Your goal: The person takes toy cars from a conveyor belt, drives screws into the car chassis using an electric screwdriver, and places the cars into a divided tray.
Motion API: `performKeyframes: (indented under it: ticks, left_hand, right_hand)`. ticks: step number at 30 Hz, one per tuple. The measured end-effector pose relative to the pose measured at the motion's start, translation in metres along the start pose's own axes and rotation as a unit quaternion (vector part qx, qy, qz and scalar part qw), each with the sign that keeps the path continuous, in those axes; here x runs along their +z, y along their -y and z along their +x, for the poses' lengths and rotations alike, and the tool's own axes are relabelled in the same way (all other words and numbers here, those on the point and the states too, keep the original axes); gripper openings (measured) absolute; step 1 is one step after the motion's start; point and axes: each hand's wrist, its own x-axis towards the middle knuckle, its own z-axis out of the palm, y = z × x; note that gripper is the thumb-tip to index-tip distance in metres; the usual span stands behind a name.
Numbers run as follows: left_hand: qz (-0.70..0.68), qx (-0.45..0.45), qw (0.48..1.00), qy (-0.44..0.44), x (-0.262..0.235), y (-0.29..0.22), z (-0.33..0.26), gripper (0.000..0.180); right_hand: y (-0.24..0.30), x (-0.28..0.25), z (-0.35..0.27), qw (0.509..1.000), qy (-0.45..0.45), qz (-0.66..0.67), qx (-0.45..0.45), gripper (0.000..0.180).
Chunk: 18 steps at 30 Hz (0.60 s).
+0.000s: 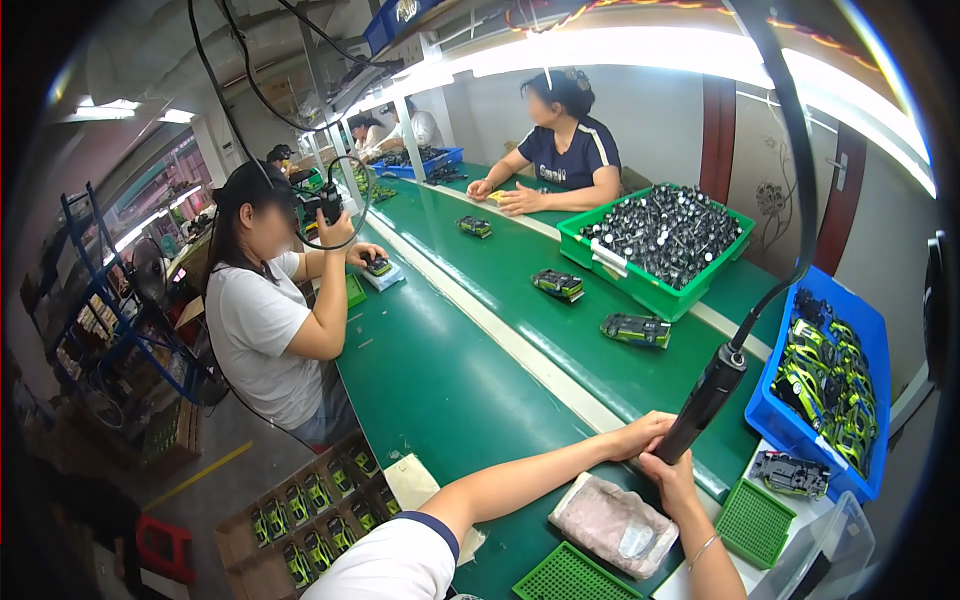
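Note:
A black electric screwdriver [705, 400] stands tilted over the green bench, its cable rising from the top. My right hand [672, 480] is wrapped round its lower end. Right beside it, my left hand [640, 436] is closed, fingers curled toward the tool; what they hold, if anything, is hidden. The screwdriver's tip is also out of sight behind my hands. Just below them lies a worn, pinkish wrapped block [612, 525] with a pale patch on top. A green mesh tray [575, 577] sits nearer to me, another green mesh tray [755, 522] to the right.
A blue bin [872, 350] of yellow-green car shells and a black toy chassis [790, 473] are at right. Beyond stands a green crate [640, 285] of small black parts. Toy cars [636, 330] dot the belt. Co-workers sit left [265, 310] and across [570, 150]. A divided carton [245, 560] holds cars.

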Motion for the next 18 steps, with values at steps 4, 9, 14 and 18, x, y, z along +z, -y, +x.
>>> performKeyframes:
  ticks: [4, 9, 14, 18]
  left_hand:
    - [-0.009, 0.001, 1.000, 0.010, 0.001, -0.003, 0.001, 0.031]
    - [-0.007, 0.000, 1.000, 0.010, -0.001, 0.001, 0.001, 0.030]
    - [-0.007, 0.000, 1.000, 0.023, -0.004, 0.003, 0.004, 0.030]
    - [0.007, 0.010, 1.000, 0.000, 0.006, -0.010, 0.002, 0.029]
  right_hand:
    - [0.003, 0.000, 0.000, 1.000, 0.008, -0.001, 0.003, 0.015]
    - [0.003, 0.000, 0.000, 1.000, 0.012, -0.007, -0.002, 0.015]
    - [0.004, -0.001, 0.001, 1.000, 0.016, 0.002, -0.007, 0.016]
    - [0.006, 0.000, 0.001, 1.000, 0.008, -0.002, 0.001, 0.015]
